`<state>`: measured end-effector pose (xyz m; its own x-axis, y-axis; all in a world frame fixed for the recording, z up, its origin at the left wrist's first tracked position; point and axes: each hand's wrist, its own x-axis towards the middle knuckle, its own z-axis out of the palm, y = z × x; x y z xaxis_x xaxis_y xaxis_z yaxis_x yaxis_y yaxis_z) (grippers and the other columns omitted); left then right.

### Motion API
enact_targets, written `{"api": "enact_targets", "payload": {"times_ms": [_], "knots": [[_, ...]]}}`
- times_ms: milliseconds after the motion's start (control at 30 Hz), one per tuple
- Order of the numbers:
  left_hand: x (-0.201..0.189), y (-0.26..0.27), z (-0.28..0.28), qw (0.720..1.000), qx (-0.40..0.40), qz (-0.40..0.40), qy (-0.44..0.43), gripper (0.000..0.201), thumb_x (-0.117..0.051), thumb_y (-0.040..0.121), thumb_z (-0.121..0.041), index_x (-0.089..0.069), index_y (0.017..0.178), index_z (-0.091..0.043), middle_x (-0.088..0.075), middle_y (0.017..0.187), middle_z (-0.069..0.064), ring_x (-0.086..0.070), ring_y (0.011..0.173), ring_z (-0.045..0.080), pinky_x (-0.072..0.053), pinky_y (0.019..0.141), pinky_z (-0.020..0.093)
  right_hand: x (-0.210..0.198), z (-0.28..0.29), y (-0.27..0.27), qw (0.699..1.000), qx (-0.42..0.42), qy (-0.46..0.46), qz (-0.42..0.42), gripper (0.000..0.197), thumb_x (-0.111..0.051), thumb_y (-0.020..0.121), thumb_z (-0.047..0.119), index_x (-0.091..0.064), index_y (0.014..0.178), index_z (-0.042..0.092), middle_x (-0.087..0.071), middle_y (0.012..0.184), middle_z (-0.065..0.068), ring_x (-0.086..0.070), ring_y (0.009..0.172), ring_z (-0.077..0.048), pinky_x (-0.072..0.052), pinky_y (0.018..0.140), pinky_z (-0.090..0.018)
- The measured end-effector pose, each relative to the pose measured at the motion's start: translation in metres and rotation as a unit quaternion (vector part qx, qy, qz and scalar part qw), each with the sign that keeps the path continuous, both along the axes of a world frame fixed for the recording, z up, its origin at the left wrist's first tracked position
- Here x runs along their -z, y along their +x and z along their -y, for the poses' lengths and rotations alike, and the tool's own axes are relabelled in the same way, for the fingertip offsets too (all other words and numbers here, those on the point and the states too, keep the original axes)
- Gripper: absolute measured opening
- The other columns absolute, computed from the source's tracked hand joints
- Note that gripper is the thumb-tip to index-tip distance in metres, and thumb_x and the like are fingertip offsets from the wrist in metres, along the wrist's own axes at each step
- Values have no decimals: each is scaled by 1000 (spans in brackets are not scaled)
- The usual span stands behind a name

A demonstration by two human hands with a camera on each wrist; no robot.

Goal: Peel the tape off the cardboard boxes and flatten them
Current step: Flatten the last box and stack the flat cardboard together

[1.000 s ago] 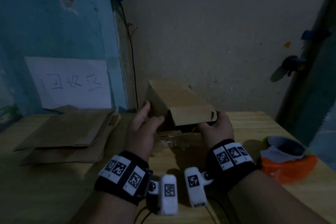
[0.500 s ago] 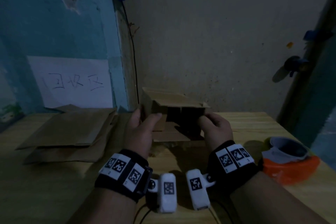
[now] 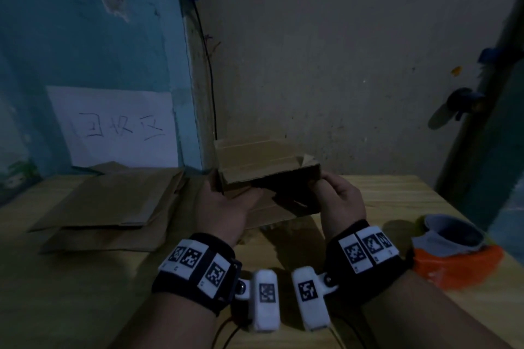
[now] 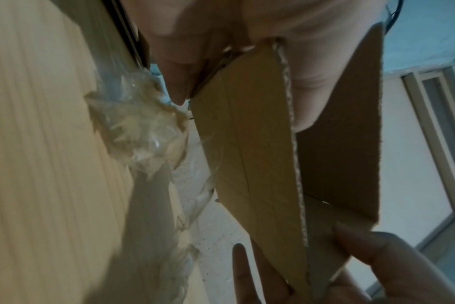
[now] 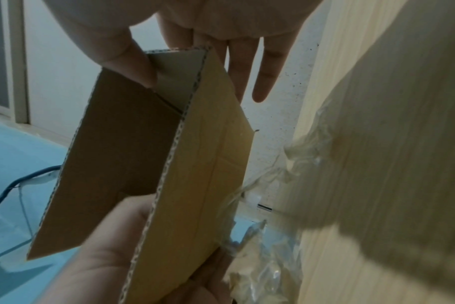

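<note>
Open tabletop [image 3: 85, 292] nearer than left hand [image 3: 224, 210]; passable. Flattened cardboard stack [image 3: 113, 207] left of left hand, low obstacle. Cardboard box [image 3: 263, 173] between both hands, blocking the gap. Crumpled clear tape [image 4: 138, 121] beneath box. Orange tape dispenser [image 3: 456, 252] right of right hand [image 3: 340, 201]. Walls close beyond fingertips.

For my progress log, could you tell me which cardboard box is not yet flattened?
The cardboard box held up between the left hand and right hand; its panels still stand open, while the flattened boxes lie stacked at the left.
</note>
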<state>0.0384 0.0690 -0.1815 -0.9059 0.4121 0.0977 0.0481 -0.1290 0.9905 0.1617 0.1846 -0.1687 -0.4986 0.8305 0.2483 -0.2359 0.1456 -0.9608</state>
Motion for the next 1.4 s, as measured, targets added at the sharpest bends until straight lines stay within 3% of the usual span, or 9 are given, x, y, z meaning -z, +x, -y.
{"api": "enact_targets", "payload": {"times_ms": [200,600,700,800,900,1033,1133,1300,1400], "knots": [[2,-1,2,1000,16,13,15,46,-84,78,-7,-67,115,-28,-71,108,-7,-65,100,11,-48,87,33,4,-4,-2,998,57,17,25,36,-52,96,11,-69,66,20,-67,58,13,-64,65,-6,-46,61,-24],[-1,2,3,999,0,-31,-10,71,-94,69,-23,-62,133,-22,-70,116,-7,-64,103,12,-48,85,28,5,-6,0,997,33,48,40,48,-51,97,7,-50,52,25,-51,38,21,-48,41,10,-34,41,-6],[-2,2,3,999,-1,-35,-17,61,-89,76,-19,-62,131,-22,-68,111,-9,-62,97,12,-46,81,24,8,-7,-3,997,32,59,45,42,-54,97,9,-61,59,24,-62,49,21,-57,51,9,-43,50,-8],[-1,4,3,999,24,-9,-22,54,-79,82,-6,-61,130,-22,-69,109,-6,-63,98,15,-46,83,29,9,-6,-6,996,37,46,60,28,-57,96,17,-74,74,15,-75,73,3,-71,76,-14,-54,66,-24],[0,4,2,997,66,3,-49,53,-70,84,2,-62,136,-9,-73,115,9,-67,108,31,-52,74,28,8,-10,-6,998,38,-7,52,31,-57,98,19,-71,71,15,-71,62,9,-67,65,-7,-49,53,-14],[-6,5,-1,994,103,37,-25,78,-51,87,13,-41,157,-21,-63,139,11,-64,119,27,-56,96,41,4,-16,-6,996,45,-56,58,29,-57,99,26,-68,75,14,-72,83,-8,-66,80,-24,-49,67,-30],[-5,4,-1,995,80,59,22,58,-49,92,6,-50,148,-6,-71,97,13,-69,74,9,-54,58,22,3,-22,-10,995,41,-77,55,24,-55,101,24,-68,92,6,-72,102,-24,-66,101,-44,-53,82,-42],[-3,3,-1,989,53,98,97,31,-52,91,4,-63,120,5,-64,60,-9,-66,73,16,-47,57,25,5,-23,-8,989,20,-143,20,17,-51,103,30,-61,90,29,-64,92,7,-61,79,-9,-54,87,-41],[-7,4,2,984,74,102,126,28,-55,93,-2,-68,117,-10,-76,71,-10,-74,70,8,-54,56,20,6,-22,-9,970,-2,-237,-52,39,-58,90,58,-69,104,22,-70,107,-9,-67,98,-27,-56,89,-46]]}}
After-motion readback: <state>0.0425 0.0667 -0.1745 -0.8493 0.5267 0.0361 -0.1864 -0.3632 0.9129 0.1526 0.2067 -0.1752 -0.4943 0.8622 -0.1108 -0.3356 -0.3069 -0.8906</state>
